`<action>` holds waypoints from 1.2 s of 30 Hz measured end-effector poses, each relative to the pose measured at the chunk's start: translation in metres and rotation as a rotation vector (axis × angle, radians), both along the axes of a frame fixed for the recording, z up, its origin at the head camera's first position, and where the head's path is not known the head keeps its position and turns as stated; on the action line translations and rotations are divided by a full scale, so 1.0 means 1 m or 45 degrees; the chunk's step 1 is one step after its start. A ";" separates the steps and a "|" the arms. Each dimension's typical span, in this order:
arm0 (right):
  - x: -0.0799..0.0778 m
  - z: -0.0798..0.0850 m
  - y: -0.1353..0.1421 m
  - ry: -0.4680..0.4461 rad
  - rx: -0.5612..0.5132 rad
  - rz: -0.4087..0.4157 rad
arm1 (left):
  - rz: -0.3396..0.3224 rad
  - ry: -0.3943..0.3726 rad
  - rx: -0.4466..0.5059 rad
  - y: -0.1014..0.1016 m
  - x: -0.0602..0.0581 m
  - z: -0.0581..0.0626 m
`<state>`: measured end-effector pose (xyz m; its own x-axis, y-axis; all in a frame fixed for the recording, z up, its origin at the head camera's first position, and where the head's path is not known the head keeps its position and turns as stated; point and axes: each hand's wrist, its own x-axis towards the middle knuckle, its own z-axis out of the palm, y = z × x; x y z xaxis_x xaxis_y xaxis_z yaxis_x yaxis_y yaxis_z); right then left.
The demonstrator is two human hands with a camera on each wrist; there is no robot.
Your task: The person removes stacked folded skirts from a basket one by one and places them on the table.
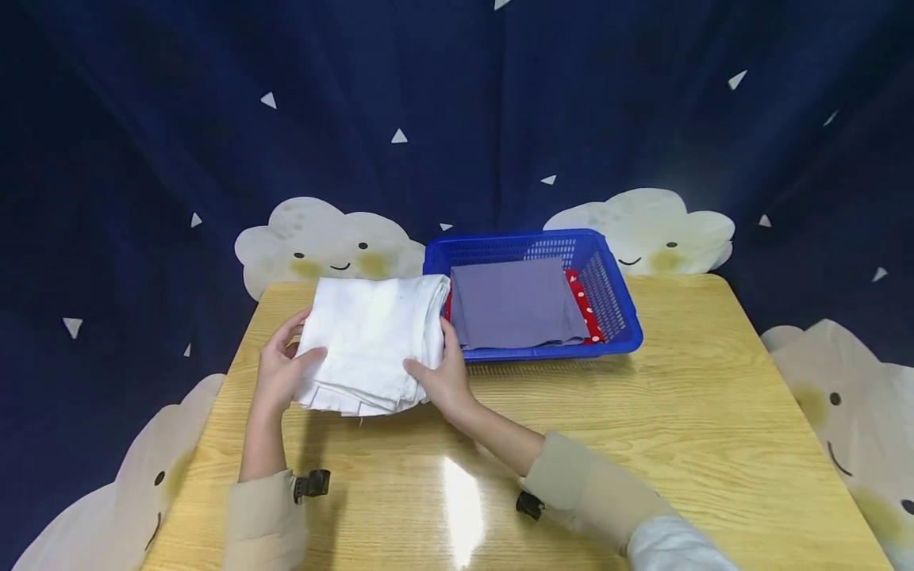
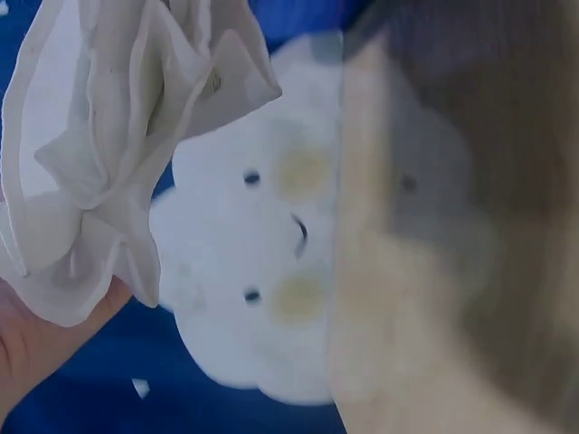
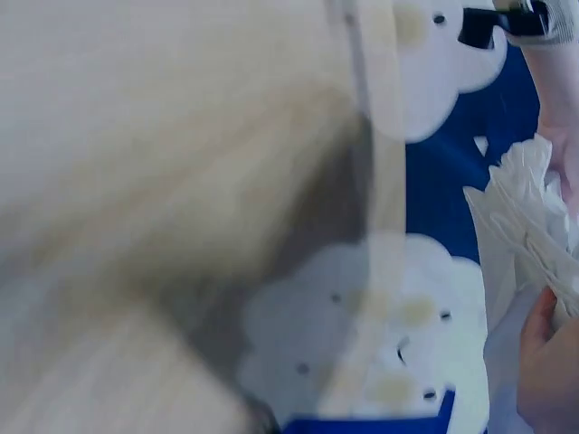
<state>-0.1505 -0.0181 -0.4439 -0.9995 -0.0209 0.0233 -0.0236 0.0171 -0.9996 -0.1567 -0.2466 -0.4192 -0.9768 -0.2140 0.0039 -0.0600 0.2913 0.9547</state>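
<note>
A folded stack of white cloth (image 1: 371, 333) is held above the table, just left of the basket. My left hand (image 1: 284, 365) grips its left edge with the thumb on top. On the right edge, my right hand (image 1: 441, 373) pinches it, thumb on top and fingers around the side. Loose layered folds of the cloth (image 2: 118, 136) show in the left wrist view, and my right fingers (image 3: 543, 353) press against it in the right wrist view. Beside my right hand, a blue plastic basket (image 1: 624, 305) holds a folded grey-purple cloth (image 1: 510, 305) over red polka-dot fabric (image 1: 587, 305).
The wooden table (image 1: 685, 444) extends to the right and in front of the basket. A dark blue curtain (image 1: 457, 103) with smiling clouds and white triangles hangs behind and beside it. Small black wrist cameras (image 1: 312, 484) are strapped on both forearms.
</note>
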 end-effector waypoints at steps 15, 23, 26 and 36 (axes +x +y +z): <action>0.038 -0.039 -0.059 0.009 0.105 0.138 | 0.073 -0.081 0.054 -0.061 0.054 -0.048; 0.051 -0.063 -0.073 -0.030 0.163 0.193 | 0.080 -0.176 -0.008 -0.080 0.069 -0.075; 0.055 -0.071 -0.076 -0.040 0.173 0.225 | 0.094 -0.202 -0.026 -0.084 0.074 -0.085; 0.065 -0.085 -0.082 -0.153 0.284 0.314 | 0.080 -0.294 -0.170 -0.100 0.083 -0.101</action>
